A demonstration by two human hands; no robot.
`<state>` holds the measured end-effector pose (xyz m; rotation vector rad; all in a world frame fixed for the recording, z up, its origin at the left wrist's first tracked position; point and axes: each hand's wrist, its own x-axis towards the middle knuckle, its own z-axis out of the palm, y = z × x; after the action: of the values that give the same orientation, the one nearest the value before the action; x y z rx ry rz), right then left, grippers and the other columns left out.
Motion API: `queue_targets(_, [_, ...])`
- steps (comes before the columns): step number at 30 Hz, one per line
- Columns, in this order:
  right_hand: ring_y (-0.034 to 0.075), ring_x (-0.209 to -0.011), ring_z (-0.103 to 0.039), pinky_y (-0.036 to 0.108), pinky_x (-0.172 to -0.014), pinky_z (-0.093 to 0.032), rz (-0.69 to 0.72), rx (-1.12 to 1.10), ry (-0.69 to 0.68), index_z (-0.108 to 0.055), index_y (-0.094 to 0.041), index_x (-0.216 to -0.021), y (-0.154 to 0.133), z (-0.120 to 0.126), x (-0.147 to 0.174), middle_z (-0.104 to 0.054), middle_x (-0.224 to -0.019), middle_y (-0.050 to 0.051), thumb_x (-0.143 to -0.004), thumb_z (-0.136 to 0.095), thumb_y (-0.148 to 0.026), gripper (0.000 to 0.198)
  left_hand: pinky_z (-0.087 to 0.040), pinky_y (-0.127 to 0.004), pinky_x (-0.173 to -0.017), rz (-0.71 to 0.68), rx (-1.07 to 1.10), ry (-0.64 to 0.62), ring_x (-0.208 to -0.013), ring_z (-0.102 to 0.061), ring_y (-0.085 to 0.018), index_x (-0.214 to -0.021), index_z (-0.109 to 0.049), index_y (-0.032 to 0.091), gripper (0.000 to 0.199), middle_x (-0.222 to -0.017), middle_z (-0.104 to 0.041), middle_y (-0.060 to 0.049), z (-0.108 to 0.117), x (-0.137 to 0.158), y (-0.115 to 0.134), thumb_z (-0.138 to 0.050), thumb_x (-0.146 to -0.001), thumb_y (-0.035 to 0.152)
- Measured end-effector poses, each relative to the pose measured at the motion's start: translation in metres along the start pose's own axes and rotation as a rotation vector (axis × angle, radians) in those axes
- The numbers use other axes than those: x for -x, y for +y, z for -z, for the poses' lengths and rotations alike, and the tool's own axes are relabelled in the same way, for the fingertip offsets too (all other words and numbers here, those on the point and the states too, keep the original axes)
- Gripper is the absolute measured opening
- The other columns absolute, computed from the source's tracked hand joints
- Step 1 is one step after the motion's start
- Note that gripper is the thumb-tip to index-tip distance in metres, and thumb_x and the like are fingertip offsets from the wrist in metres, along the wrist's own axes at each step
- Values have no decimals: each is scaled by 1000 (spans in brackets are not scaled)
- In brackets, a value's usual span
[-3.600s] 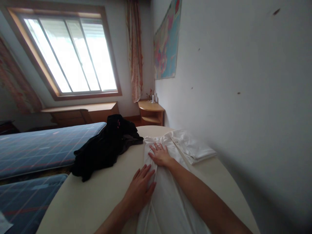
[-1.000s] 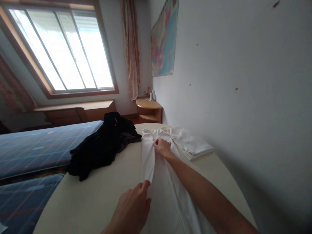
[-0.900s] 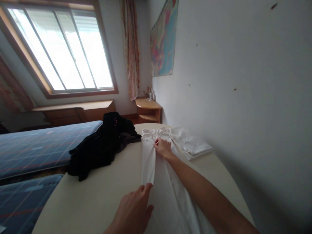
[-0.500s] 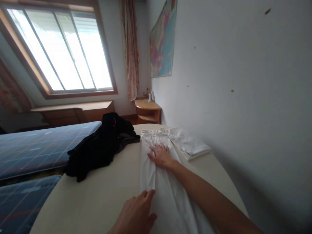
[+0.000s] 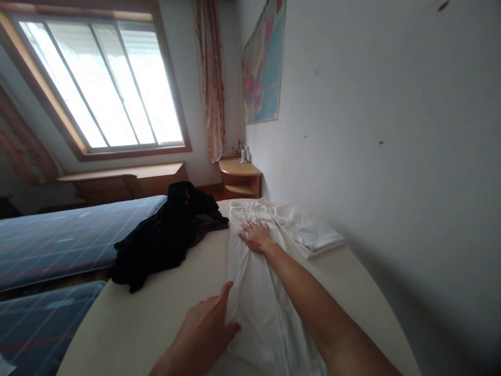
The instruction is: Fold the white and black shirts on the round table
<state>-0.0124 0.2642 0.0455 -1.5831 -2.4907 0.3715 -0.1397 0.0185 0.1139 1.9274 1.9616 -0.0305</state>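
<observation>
A person's right hand (image 5: 256,237) lies palm down, its grip wide with fingers spread, on a long white fabric garment (image 5: 254,303) stretching from the far edge of a round-edged cream surface (image 5: 129,334) toward its near side. The left hand (image 5: 199,329), grip also wide, thumb and forefinger apart, reaches the garment's left border; contact there is unclear. A crumpled black cloth garment (image 5: 168,240) lies along the surface's far left edge, a folded white fabric bundle (image 5: 313,235) by the far right.

Lit through a wood-framed window (image 5: 104,86) above a long wooden desk (image 5: 113,184), with a colourful map (image 5: 264,70) hung on the pale wall (image 5: 364,115).
</observation>
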Motion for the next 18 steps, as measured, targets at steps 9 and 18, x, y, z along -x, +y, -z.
queue_targets(9, [27, -134, -40, 40, -113, -27, 144, 24, 214, -54, -13, -133, -15, 16, 66, -50, -144, 15, -91, -56, -31, 45, -41, -31, -105, -59, 160, 21, -123, -59, -25, -147, -42, 17, 77, -136, -62, -11, 12, 8, -4, -71, -75, 22])
queue_targets(18, [34, -129, -47, 50, -112, -32, 567, -37, -46, -61, -20, -125, -42, 7, 230, -57, -138, 12, -87, -65, -49, 48, -41, -31, -104, -155, 146, 118, -116, -61, -22, -119, -62, 20, 37, -123, -68, -7, 5, 8, -19, -61, -82, 20])
